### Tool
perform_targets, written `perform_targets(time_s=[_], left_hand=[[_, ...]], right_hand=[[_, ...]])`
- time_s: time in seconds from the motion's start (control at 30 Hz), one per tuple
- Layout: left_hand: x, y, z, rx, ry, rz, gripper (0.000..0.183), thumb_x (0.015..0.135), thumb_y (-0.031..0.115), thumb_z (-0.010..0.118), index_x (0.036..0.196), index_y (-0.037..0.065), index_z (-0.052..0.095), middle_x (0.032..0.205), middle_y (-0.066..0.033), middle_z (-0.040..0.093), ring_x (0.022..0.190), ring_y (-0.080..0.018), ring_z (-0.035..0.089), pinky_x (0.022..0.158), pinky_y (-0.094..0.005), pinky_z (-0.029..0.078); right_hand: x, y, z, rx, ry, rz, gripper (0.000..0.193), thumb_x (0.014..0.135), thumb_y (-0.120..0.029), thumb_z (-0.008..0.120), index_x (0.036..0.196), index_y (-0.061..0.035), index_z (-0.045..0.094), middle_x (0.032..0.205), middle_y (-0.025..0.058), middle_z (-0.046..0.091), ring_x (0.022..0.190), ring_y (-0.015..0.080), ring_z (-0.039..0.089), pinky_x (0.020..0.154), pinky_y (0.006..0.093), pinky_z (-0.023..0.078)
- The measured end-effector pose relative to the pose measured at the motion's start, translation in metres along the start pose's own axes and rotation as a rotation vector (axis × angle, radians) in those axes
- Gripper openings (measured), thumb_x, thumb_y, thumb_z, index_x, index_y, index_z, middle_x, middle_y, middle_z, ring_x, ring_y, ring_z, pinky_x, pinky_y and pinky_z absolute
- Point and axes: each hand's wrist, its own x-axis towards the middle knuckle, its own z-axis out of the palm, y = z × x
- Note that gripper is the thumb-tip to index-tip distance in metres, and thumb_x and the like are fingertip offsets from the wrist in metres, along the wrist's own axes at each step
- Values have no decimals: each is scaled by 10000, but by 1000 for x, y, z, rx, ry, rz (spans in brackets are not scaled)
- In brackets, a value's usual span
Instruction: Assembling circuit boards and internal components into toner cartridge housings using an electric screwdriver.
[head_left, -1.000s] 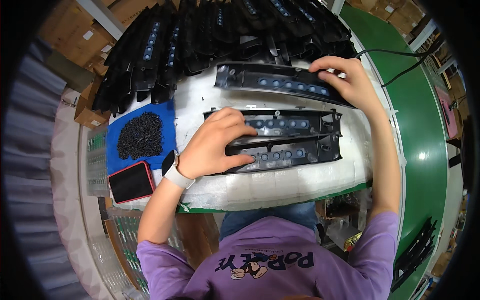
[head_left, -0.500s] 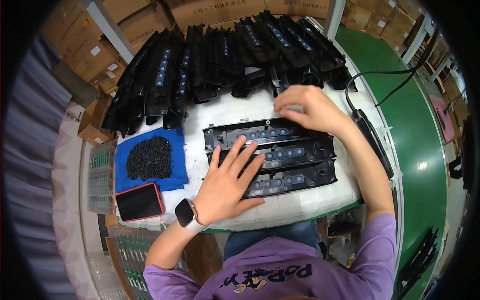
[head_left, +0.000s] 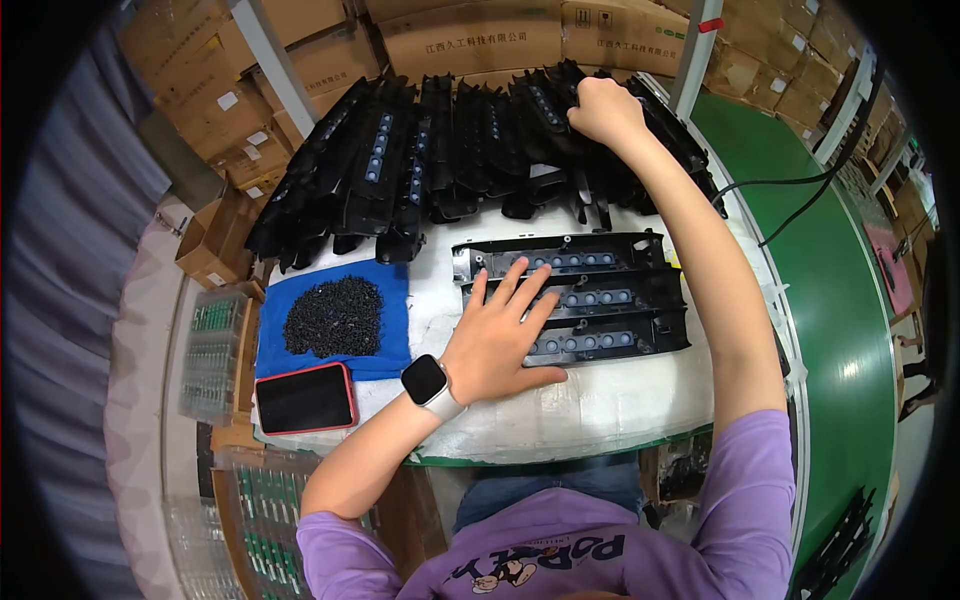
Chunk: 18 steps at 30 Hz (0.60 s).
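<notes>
Three long black plastic housings (head_left: 655,330) lie side by side on the white tabletop, each with a row of round bluish domes along its inside. Across their left part rests my left hand (head_left: 500,345), open, fingers spread over the far two and the thumb near the closest one. My right hand (head_left: 608,110) is stretched out to the far heap of similar black housings (head_left: 470,150). Its fingers are curled closed at the heap's right half; the fingertips are partly hidden, so what they grip does not show clearly.
On the left, a blue cloth (head_left: 395,300) carries a mound of small black parts (head_left: 335,318). A red-edged phone (head_left: 305,400) lies in front of it. Cardboard boxes (head_left: 470,40) stand behind the heap. Black cables (head_left: 790,183) cross at the right, beside a green surface (head_left: 840,340).
My right hand has moved away from the three housings to the far heap and closed there. My left hand stays spread on the housings. The whole view has shifted somewhat.
</notes>
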Motion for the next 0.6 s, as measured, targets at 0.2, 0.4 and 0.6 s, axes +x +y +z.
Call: perform_targets(time_s=[0.2, 0.4, 0.6], left_hand=[[-7, 5, -11, -70, 85, 31, 752, 695, 463, 709, 1266, 45, 455, 1371, -177, 378, 1306, -375, 311, 1012, -605, 233], [-22, -9, -27, 133, 616, 9, 750, 661, 360, 751, 1298, 118, 438, 1383, -193, 368, 1292, -389, 349, 975, -630, 222], [-55, 24, -48, 221, 222, 48, 768, 532, 406, 733, 1208, 107, 527, 1148, -121, 534, 1054, -285, 527, 910, -500, 334]], right_hand=[[-54, 14, -31, -114, 271, -338, 150, 772, -160, 590, 849, -41, 640, 668, 172, 619, 646, 350, 611, 586, 439, 494], [-161, 33, -80, 551, 131, -571, 83, 771, -35, 651, 845, 0, 655, 698, 110, 636, 524, 244, 576, 484, 293, 444], [-244, 54, -92, 648, -197, -711, 116, 733, -74, 692, 811, 8, 670, 582, 70, 540, 482, 202, 509, 433, 315, 389]])
